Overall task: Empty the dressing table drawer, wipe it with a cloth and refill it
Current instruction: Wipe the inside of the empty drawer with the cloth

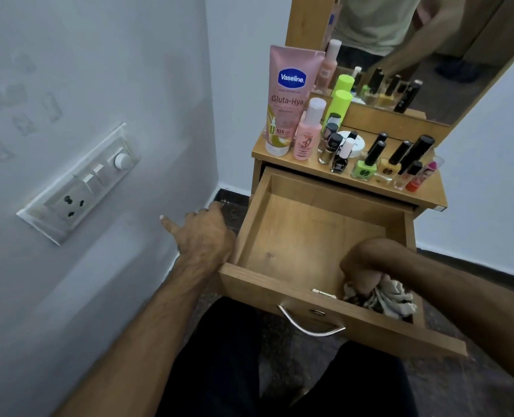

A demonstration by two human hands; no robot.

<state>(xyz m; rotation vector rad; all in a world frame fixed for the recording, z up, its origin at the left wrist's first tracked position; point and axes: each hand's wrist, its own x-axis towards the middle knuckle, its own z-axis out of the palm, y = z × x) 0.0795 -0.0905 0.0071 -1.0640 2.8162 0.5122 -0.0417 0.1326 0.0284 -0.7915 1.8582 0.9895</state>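
The wooden drawer (298, 236) of the dressing table is pulled out and its inside is bare wood. My right hand (362, 266) is inside it at the near right corner, gripping a crumpled patterned cloth (383, 297) against the drawer floor. My left hand (203, 233) rests on the outside of the drawer's left wall, fingers spread loosely. On the table top (310, 168) stand a pink lotion tube (289, 97), a pink bottle (308, 130), green bottles (338, 106) and several nail polish bottles (367, 165).
A mirror (415, 49) rises behind the table top. A white wall with a switch and socket plate (78, 188) is close on the left. The drawer has a metal handle (308, 325) at its front. Dark floor lies beside and under the table.
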